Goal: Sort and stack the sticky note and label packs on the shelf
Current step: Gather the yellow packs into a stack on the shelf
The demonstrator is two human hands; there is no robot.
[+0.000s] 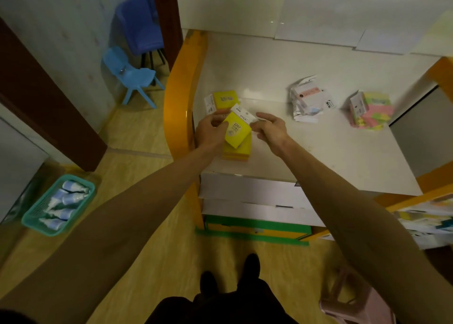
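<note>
Left hand fingers gripping left edge of yellow sticky note pack. Right hand seeming to be pinching its white header corner. Pack tilting, long side pointing away, hovering right over yellow stack near shelf front-left.

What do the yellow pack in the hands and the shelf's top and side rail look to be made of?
Yellow pack: paper block, probably in clear film, judging by its sheen; white card header.
Shelf top: smooth white laminate or similar, faintly glossy where light reflects.
Side rail: orange, smooth and curved, painted wood or plastic; unclear which.
</note>
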